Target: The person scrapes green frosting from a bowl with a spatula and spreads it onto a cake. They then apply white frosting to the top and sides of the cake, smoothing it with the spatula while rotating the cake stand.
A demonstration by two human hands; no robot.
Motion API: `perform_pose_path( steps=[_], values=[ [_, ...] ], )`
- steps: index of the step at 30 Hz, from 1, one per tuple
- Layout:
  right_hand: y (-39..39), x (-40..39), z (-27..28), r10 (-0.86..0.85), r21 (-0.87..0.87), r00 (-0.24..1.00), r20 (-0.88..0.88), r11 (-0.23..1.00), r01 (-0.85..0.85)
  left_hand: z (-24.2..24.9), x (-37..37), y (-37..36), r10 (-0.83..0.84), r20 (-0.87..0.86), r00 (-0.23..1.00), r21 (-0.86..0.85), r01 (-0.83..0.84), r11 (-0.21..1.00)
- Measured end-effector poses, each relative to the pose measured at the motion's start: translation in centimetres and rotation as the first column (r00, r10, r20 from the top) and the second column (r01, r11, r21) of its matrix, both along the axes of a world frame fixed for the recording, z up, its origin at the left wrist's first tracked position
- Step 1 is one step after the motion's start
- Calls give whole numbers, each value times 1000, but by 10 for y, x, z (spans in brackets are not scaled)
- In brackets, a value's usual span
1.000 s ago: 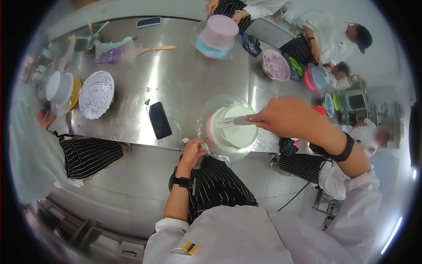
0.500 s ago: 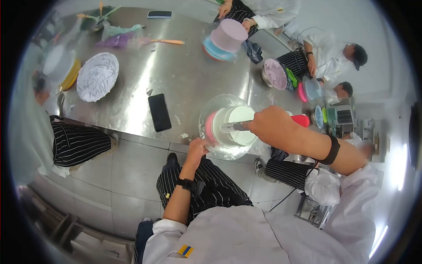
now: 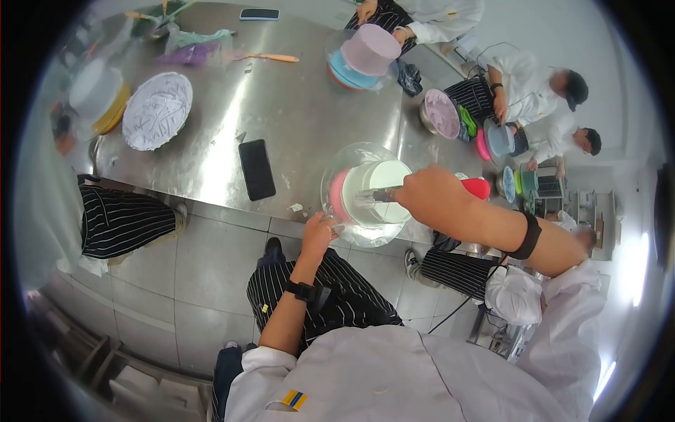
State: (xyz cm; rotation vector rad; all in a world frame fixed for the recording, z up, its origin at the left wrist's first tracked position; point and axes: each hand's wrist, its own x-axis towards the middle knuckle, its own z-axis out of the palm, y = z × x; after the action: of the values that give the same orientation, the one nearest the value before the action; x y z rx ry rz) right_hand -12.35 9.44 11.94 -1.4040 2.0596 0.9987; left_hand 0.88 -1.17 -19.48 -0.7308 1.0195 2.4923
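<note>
A pale, white-green round cake stands on a clear, round plate over a pink turntable at the table's front edge. My right hand is closed round the handle of a metal spatula, whose blade lies over the cake, against its top or side; which one I cannot tell. Beside the turntable, at the near left rim of the clear plate, is my left hand. Its fingers are bent at the rim, and whether they grip it is unclear.
A black phone lies left of the turntable, and a bowl of whitish cream is farther left. Beyond are a lilac cake, an orange-handled spatula and a bowl of pink cream. Several people stand round the table.
The view has shifted slightly. My left hand's fingers have changed position at the plate's rim. My right hand still holds the spatula at the cake. A person at the far right has moved.
</note>
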Motion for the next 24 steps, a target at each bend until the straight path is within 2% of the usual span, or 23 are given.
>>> perform_pose_path(
  steps=[6, 9, 16, 19, 22, 24],
  values=[
    [-1, 4, 2, -10, -27, 1000, -14, 1000, 10, -6, -1, 7, 85, 11, 996, 45, -85, 995],
    [1, 17, 8, -12, -106, 999, -32, 994, 9, -6, 1, 6, 108, 32, 994, 43, -109, 993],
    [-2, 0, 34, -75, -204, 984, -162, 978, 41, -4, 1, 5, 135, 6, 991, 50, -135, 990],
    [-11, -1, 47, -109, -156, 988, -106, 984, 91, -11, 2, 8, 131, 4, 991, 51, -131, 990],
    [-6, 7, 35, -34, -203, 996, -86, 979, 15, -13, 2, 9, 137, -11, 990, 62, -137, 989],
    [-6, 15, 24, -17, -151, 998, -59, 989, 8, -12, 3, 10, 147, -8, 989, 71, -146, 987]
  ],
)
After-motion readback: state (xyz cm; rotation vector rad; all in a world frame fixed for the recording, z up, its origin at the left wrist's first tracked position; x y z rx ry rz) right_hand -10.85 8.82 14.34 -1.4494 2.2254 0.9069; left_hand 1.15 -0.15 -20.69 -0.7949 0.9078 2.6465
